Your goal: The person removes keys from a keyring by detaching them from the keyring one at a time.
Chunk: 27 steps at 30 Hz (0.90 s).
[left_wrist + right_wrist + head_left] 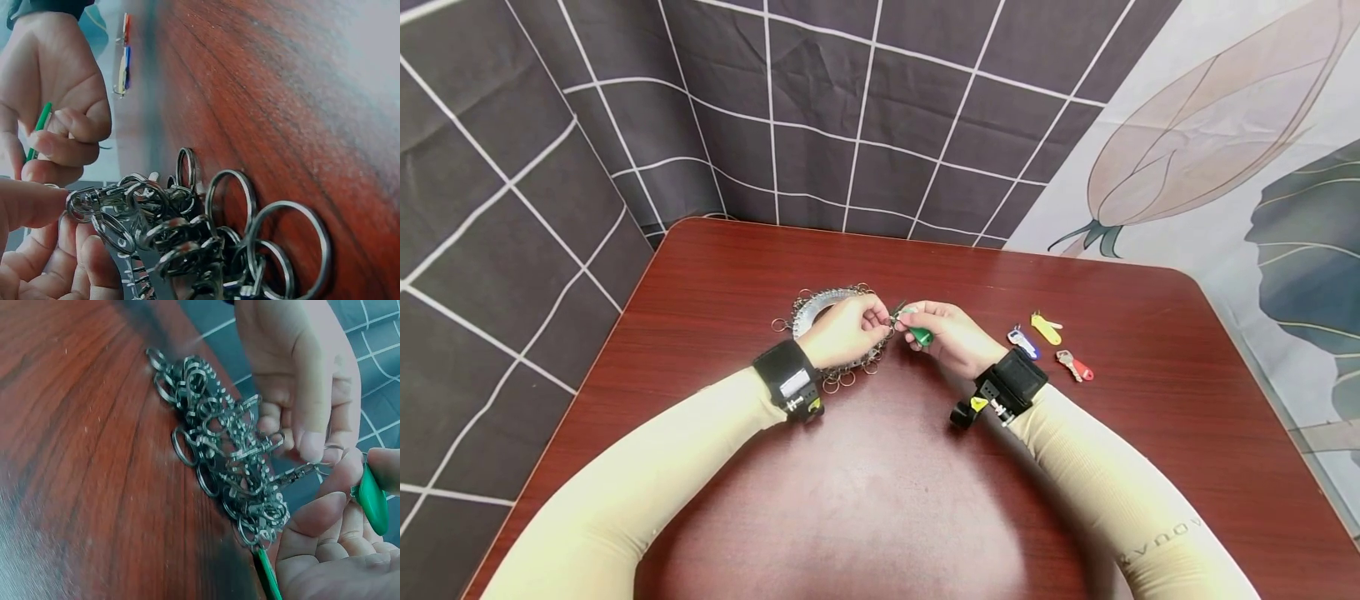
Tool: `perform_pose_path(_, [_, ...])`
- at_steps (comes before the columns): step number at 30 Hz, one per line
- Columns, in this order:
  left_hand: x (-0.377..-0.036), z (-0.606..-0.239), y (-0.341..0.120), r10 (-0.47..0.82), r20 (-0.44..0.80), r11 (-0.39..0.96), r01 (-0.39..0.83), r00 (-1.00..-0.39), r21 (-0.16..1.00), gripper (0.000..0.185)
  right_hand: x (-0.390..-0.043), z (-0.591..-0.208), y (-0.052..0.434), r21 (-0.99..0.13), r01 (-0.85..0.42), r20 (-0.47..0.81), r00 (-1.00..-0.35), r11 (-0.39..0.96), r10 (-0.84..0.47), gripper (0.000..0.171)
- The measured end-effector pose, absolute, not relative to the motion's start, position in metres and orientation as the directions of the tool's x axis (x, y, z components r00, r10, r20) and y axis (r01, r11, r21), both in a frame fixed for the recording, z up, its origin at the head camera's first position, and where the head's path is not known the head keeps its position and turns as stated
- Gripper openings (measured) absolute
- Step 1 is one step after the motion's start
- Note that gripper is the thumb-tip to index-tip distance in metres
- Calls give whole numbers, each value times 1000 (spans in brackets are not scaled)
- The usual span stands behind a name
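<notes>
A large round metal hoop (807, 315), hung with many small split rings and swivel clasps, lies on the table. My left hand (848, 329) is over its right side, with thumb and finger pinching a split ring (334, 450) at the end of one clasp. Close beside it, my right hand (951, 337) holds a green key tag (374, 501) between thumb and fingers, right at that split ring. Another green piece (269, 576) shows at the lower end of the ring cluster in the right wrist view. My fingers partly hide the tag's ring end.
To the right of my right hand lie a blue key tag (1023, 342), a yellow key tag (1046, 328) and a red key tag (1081, 368), with keys. The reddish-brown table (850, 483) backs onto a dark checked curtain (820, 108).
</notes>
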<state>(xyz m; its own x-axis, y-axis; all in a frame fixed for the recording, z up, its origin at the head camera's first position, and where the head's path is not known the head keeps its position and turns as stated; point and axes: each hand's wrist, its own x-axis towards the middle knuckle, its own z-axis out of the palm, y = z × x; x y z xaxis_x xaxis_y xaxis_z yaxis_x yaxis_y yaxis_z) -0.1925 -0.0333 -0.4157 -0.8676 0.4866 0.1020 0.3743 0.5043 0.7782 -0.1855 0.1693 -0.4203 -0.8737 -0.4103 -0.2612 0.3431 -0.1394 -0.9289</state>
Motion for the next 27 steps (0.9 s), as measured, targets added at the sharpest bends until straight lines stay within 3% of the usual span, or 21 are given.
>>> perform_pose_path(5, [-194,-418,-34,463,100,513,358,-881,780,7,-184,-420,170,-921,363,-276,-865,-142,-420,8])
perform_pose_path(13, [-193,-418,-35,415,127,489,339,-901,804,5,-181,-425,172,-955,293,-248,-873,-44,-421,5])
perform_pose_path(27, [-192,-417,-34,501,108,541,408,-859,735,7,-181,-424,172,-959,281,-242,-892,-48,-381,5])
